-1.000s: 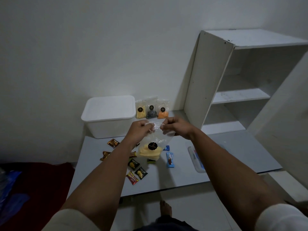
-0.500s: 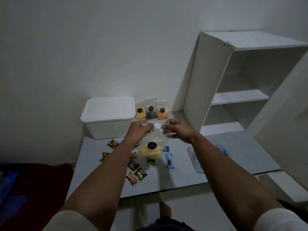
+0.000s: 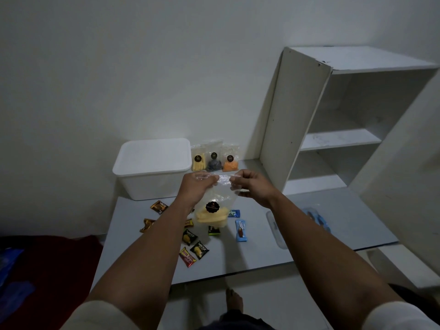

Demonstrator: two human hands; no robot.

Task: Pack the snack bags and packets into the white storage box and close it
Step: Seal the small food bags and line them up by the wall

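Nearest me, my one bare foot (image 3: 234,303) shows on the floor just under the table's front edge. On the grey table (image 3: 257,253) I count the small packets from the front: one red packet (image 3: 187,257), then two black packets with yellow print (image 3: 199,250) side by side and a third black one (image 3: 214,230) partly under the bag I am holding. One light blue packet (image 3: 241,231) lies to their right, and a smaller blue one (image 3: 233,213) just beyond it. On the left are two brown-orange packets (image 3: 159,206), and a third orange-brown one (image 3: 188,222) peeks out beside my left forearm. To the right, partly hidden by my right forearm, lies one clear lid (image 3: 273,228) with blue clips.

Above the packets I hold one clear snack bag (image 3: 215,206) with pale yellow pieces at the bottom and a round black label. My left hand (image 3: 198,184) pinches its top edge at the left corner; my right hand (image 3: 250,185) pinches the same edge at the right, fingers curled round the plastic.

Beyond my hands, the one white storage box (image 3: 152,170) stands at the table's back left. Whether its top is covered I cannot tell. Just right of it three snack bags lean against the wall: one yellow (image 3: 198,160), one dark (image 3: 213,160), one orange (image 3: 230,161). One white shelf unit (image 3: 295,125) stands at the far right.
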